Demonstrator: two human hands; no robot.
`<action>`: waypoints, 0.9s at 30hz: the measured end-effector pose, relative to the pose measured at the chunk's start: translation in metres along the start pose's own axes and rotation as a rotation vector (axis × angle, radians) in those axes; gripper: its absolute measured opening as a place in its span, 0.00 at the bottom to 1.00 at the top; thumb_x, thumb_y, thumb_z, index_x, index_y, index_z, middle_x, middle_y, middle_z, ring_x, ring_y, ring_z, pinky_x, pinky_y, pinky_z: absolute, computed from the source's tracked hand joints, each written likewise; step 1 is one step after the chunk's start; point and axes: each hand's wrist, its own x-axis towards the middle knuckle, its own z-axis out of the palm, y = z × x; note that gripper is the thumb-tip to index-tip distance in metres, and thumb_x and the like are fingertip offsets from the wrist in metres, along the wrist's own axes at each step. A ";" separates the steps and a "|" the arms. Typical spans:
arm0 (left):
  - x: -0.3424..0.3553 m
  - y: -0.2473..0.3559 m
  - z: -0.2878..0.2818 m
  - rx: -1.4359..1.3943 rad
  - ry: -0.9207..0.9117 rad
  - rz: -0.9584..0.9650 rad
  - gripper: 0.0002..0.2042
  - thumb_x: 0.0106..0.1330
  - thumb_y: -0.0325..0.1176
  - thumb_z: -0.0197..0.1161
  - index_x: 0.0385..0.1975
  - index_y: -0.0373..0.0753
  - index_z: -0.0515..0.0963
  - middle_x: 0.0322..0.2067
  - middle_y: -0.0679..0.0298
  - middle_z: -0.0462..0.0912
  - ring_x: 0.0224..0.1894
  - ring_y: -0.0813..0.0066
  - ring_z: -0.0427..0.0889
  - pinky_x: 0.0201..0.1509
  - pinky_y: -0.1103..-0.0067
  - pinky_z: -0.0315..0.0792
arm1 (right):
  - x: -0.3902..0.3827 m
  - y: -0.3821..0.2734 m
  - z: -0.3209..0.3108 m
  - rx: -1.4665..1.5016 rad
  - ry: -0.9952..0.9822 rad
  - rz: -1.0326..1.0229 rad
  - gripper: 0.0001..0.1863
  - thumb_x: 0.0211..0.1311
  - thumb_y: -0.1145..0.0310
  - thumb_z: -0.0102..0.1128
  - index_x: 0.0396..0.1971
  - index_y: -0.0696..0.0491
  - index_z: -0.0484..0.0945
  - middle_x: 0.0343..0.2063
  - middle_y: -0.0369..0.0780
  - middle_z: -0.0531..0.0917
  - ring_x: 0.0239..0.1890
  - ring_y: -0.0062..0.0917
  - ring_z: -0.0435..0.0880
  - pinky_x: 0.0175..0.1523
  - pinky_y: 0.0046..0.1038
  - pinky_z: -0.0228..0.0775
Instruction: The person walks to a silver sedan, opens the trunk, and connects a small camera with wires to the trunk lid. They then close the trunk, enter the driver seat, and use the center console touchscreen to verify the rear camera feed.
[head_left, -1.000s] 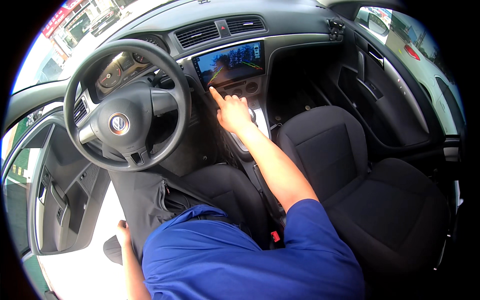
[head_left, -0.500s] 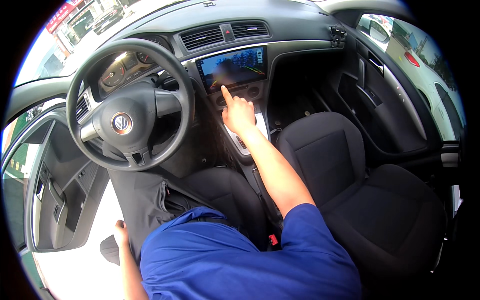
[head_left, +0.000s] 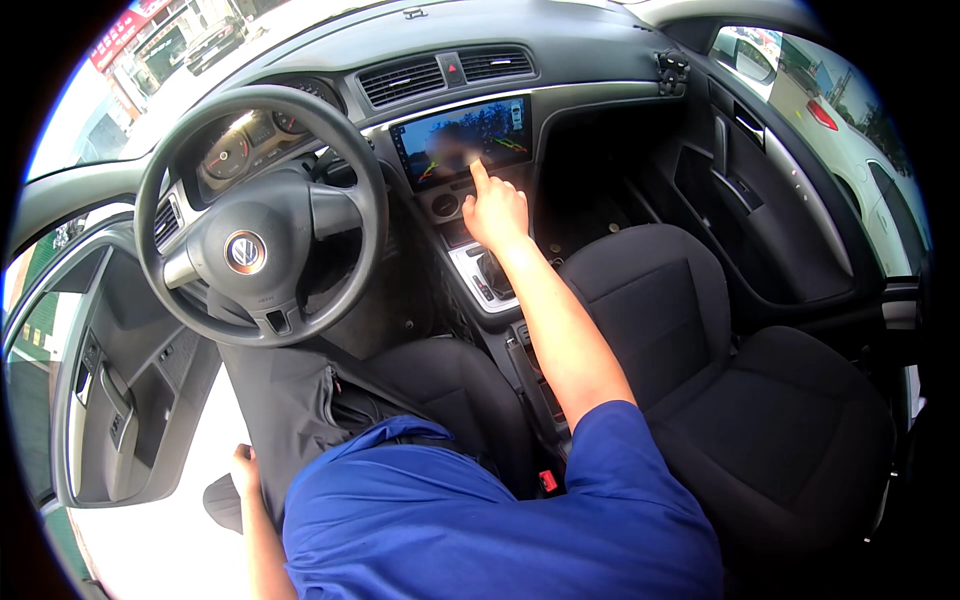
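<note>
My right hand (head_left: 498,211) reaches over the centre console with the index finger stretched out and the other fingers curled, holding nothing. Its fingertip is at the lower edge of the dashboard touchscreen (head_left: 420,135), right of the middle; whether it presses the glass I cannot tell. The screen shows a dark camera picture with coloured guide lines and a small car graphic at the right. Low beside my left thigh hangs my left hand (head_left: 243,468), near the open driver's door (head_left: 150,400); its fingers are mostly hidden.
The steering wheel (head_left: 372,215) stands in front of me, left of the screen. Below my right hand are the gear selector panel (head_left: 470,268) and console. A black passenger seat (head_left: 660,300) is to the right, with a red buckle (head_left: 547,482) beside my seat.
My right hand has moved right along the lower edge of the screen, uncovering more of the gear selector panel. My left hand has stayed about where it was.
</note>
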 end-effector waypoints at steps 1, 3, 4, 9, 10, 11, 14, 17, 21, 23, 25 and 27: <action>0.000 -0.001 -0.001 0.001 0.005 0.005 0.10 0.71 0.32 0.63 0.33 0.28 0.82 0.26 0.46 0.84 0.29 0.53 0.84 0.40 0.61 0.76 | 0.001 -0.001 0.000 0.000 -0.008 0.003 0.43 0.68 0.63 0.65 0.82 0.45 0.60 0.41 0.48 0.89 0.48 0.43 0.90 0.57 0.48 0.80; -0.002 0.003 0.000 -0.002 0.010 0.016 0.10 0.71 0.31 0.62 0.33 0.28 0.81 0.26 0.46 0.84 0.29 0.52 0.84 0.40 0.61 0.76 | 0.001 0.000 -0.001 -0.007 -0.024 0.010 0.43 0.68 0.63 0.65 0.83 0.45 0.60 0.42 0.48 0.89 0.49 0.43 0.90 0.57 0.47 0.80; -0.002 0.005 0.000 0.001 0.009 0.016 0.10 0.71 0.31 0.62 0.33 0.29 0.81 0.26 0.46 0.84 0.29 0.52 0.84 0.40 0.61 0.76 | 0.001 0.000 -0.001 -0.011 -0.029 0.009 0.44 0.68 0.63 0.66 0.83 0.45 0.59 0.42 0.48 0.89 0.49 0.42 0.90 0.57 0.47 0.79; 0.000 -0.001 0.002 0.009 0.019 0.019 0.09 0.71 0.30 0.62 0.33 0.29 0.81 0.27 0.46 0.84 0.30 0.51 0.85 0.41 0.60 0.77 | 0.000 0.007 0.011 0.039 0.014 0.020 0.46 0.68 0.62 0.67 0.84 0.44 0.57 0.42 0.47 0.89 0.48 0.42 0.89 0.56 0.47 0.79; 0.001 -0.001 0.003 0.007 0.022 0.022 0.09 0.71 0.30 0.62 0.33 0.29 0.81 0.27 0.46 0.84 0.30 0.51 0.85 0.41 0.60 0.77 | 0.000 0.008 0.011 0.050 0.020 0.022 0.46 0.68 0.62 0.67 0.84 0.45 0.57 0.41 0.47 0.89 0.48 0.42 0.89 0.56 0.48 0.79; 0.000 -0.002 0.003 0.007 0.024 0.025 0.10 0.71 0.30 0.62 0.33 0.29 0.81 0.27 0.46 0.84 0.31 0.51 0.85 0.41 0.61 0.77 | 0.000 0.009 0.011 0.062 0.025 0.025 0.46 0.68 0.63 0.67 0.84 0.45 0.57 0.41 0.47 0.89 0.47 0.42 0.89 0.56 0.48 0.79; 0.001 -0.002 0.003 -0.001 0.012 0.008 0.10 0.71 0.31 0.62 0.33 0.29 0.81 0.27 0.46 0.84 0.31 0.51 0.85 0.42 0.61 0.77 | 0.002 0.009 0.006 0.064 0.026 0.029 0.43 0.69 0.63 0.65 0.82 0.47 0.59 0.41 0.49 0.90 0.47 0.44 0.90 0.57 0.46 0.81; 0.000 -0.002 0.002 0.000 0.013 0.006 0.10 0.71 0.31 0.62 0.33 0.29 0.81 0.27 0.46 0.84 0.31 0.50 0.85 0.42 0.61 0.77 | 0.006 0.007 0.000 0.064 0.047 0.018 0.42 0.69 0.64 0.65 0.82 0.48 0.61 0.41 0.50 0.90 0.47 0.45 0.91 0.58 0.46 0.82; -0.001 -0.003 0.003 -0.003 0.019 0.008 0.10 0.71 0.32 0.63 0.33 0.29 0.81 0.27 0.46 0.84 0.31 0.50 0.85 0.42 0.60 0.77 | 0.010 0.005 -0.001 0.059 0.054 -0.010 0.42 0.69 0.64 0.65 0.82 0.48 0.62 0.41 0.50 0.90 0.47 0.45 0.91 0.57 0.46 0.82; 0.001 -0.003 0.004 -0.017 0.013 0.003 0.10 0.71 0.32 0.62 0.33 0.29 0.81 0.27 0.46 0.84 0.31 0.50 0.85 0.42 0.61 0.77 | 0.011 0.005 -0.002 0.057 0.054 -0.020 0.42 0.69 0.64 0.65 0.82 0.47 0.62 0.41 0.50 0.90 0.47 0.45 0.91 0.57 0.46 0.82; 0.003 -0.002 0.004 -0.019 0.003 0.003 0.10 0.71 0.32 0.63 0.33 0.29 0.81 0.28 0.46 0.84 0.31 0.50 0.85 0.42 0.61 0.77 | 0.012 0.005 -0.003 0.056 0.054 -0.025 0.42 0.68 0.64 0.65 0.82 0.46 0.62 0.40 0.49 0.89 0.46 0.44 0.90 0.56 0.46 0.81; 0.002 -0.004 0.004 -0.007 -0.003 -0.006 0.10 0.72 0.32 0.63 0.33 0.29 0.81 0.28 0.46 0.84 0.31 0.50 0.85 0.42 0.61 0.77 | 0.015 0.001 -0.001 0.063 0.054 -0.036 0.43 0.67 0.63 0.66 0.82 0.46 0.62 0.40 0.47 0.89 0.46 0.43 0.89 0.55 0.47 0.80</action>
